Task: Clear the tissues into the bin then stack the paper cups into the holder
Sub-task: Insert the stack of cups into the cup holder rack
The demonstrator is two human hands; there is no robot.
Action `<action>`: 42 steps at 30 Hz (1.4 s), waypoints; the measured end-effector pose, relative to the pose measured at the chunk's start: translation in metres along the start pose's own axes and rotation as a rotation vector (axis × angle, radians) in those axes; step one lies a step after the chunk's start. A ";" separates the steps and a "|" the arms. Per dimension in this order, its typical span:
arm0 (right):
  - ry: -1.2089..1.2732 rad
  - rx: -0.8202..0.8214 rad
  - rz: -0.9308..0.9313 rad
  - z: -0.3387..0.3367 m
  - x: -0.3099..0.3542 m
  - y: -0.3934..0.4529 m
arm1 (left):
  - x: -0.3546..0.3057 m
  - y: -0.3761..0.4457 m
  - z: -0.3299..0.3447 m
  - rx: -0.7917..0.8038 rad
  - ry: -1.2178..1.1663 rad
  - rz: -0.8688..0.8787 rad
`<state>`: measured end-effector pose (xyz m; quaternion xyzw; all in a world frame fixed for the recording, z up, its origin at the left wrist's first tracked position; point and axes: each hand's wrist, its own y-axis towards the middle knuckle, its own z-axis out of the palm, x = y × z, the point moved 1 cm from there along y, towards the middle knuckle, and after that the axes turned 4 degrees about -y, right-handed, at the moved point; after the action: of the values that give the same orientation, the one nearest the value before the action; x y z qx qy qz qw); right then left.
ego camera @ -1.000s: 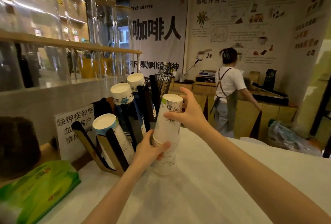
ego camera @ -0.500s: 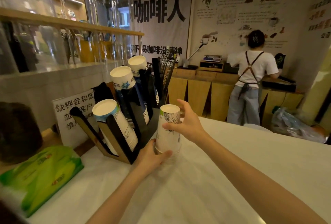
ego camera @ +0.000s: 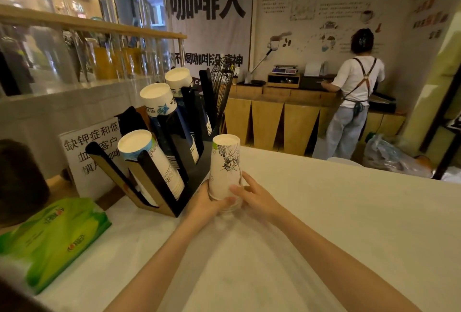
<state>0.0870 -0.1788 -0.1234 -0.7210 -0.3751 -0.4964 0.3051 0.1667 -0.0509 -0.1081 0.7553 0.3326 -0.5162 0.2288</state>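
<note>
White bench point(ego camera: 336, 212). Green plastic tissue packet point(ego camera: 52, 239) at left edge. White printed paper sign point(ego camera: 84, 157) propped behind. Person in white shirt and apron point(ego camera: 354, 97) at wooden back counter point(ego camera: 279, 117).

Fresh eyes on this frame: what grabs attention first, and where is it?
Dead centre, both hands grip the base of an upside-down stack of printed paper cups on the white counter: left hand, right hand. Just left of it stands the black cup holder, its slots already carrying three tilted cup stacks. A green tissue pack lies at lower left, and a person in an apron works at the back counter.
</note>
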 end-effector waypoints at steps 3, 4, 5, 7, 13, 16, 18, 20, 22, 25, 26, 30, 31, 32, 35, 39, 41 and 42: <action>0.025 0.012 -0.037 0.001 -0.011 0.002 | -0.002 -0.003 0.001 -0.019 -0.053 0.025; 0.020 0.008 -0.047 0.001 -0.004 -0.003 | -0.003 -0.004 0.002 -0.031 -0.074 0.030; 0.010 0.001 -0.055 0.002 0.005 -0.010 | -0.004 -0.006 0.002 -0.039 -0.092 0.032; -0.013 -0.001 -0.084 0.001 0.014 -0.017 | -0.007 -0.010 0.002 -0.053 -0.125 0.029; 0.021 -0.054 -0.170 -0.007 0.052 -0.029 | -0.035 -0.017 -0.016 -0.129 -0.039 0.143; 0.059 -0.092 -0.279 -0.008 0.090 -0.039 | -0.062 -0.025 -0.037 -0.217 0.003 0.285; 0.065 -0.109 -0.350 -0.006 0.116 -0.043 | -0.078 -0.036 -0.052 -0.275 -0.001 0.362; 0.034 -0.119 -0.424 -0.003 0.141 -0.046 | -0.094 -0.049 -0.066 -0.321 -0.032 0.423; 0.000 -0.120 -0.500 0.001 0.164 -0.049 | -0.104 -0.060 -0.082 -0.364 -0.066 0.456; -0.052 -0.112 -0.606 0.011 0.195 -0.053 | -0.118 -0.071 -0.111 -0.443 -0.068 0.526; -0.061 -0.104 -0.631 0.016 0.203 -0.054 | -0.123 -0.073 -0.122 -0.469 -0.052 0.549; -0.099 -0.048 -0.662 0.044 0.219 -0.048 | -0.125 -0.074 -0.158 -0.514 0.028 0.527; -0.111 -0.033 -0.662 0.051 0.219 -0.046 | -0.122 -0.072 -0.164 -0.500 0.032 0.503; -0.112 -0.017 -0.658 0.058 0.219 -0.045 | -0.118 -0.071 -0.170 -0.483 0.037 0.480; -0.096 0.023 -0.637 0.074 0.216 -0.042 | -0.105 -0.066 -0.183 -0.457 0.107 0.418; -0.114 0.072 -0.598 0.087 0.211 -0.043 | -0.092 -0.061 -0.192 -0.414 0.137 0.359; -0.106 0.111 -0.570 0.093 0.209 -0.041 | -0.087 -0.058 -0.195 -0.388 0.161 0.336; -0.081 0.119 -0.537 0.096 0.207 -0.038 | -0.084 -0.057 -0.196 -0.378 0.167 0.321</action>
<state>0.1481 -0.0315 0.0438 -0.5956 -0.5933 -0.5074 0.1892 0.2269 0.1002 0.0410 0.7824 0.3168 -0.3378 0.4165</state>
